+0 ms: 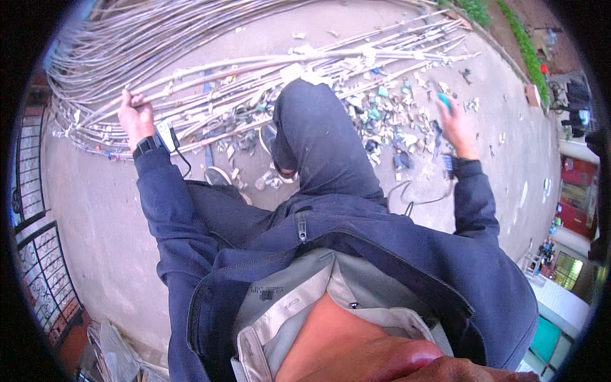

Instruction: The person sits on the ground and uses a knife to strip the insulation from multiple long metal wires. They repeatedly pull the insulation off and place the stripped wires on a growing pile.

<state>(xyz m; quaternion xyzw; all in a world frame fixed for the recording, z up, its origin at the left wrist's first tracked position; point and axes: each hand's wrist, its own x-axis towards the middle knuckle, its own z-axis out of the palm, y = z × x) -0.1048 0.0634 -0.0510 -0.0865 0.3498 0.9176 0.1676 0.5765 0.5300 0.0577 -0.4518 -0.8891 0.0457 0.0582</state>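
A bundle of long, thin pale rods or tubes [224,107] lies across the concrete in front of me, bent round at the left. My left hand [136,112], with a dark watch at the wrist, is at the bundle's left part, its fingers curled by one rod; whether they grip it is unclear. My right hand [453,119] is raised at the right, over the ground beside the scraps, and is blurred. Something teal [444,100] shows at its fingertips. Small scraps of paper, plastic or cloth [382,112] lie under and beside the rods.
A larger mass of curved rods [119,43] lies at the upper left. My bent knee [310,105] rises beside the bundle. A dark cable [420,200] lies near my right sleeve. Metal gates [47,281] stand at the left, a grass strip [525,57] at the upper right.
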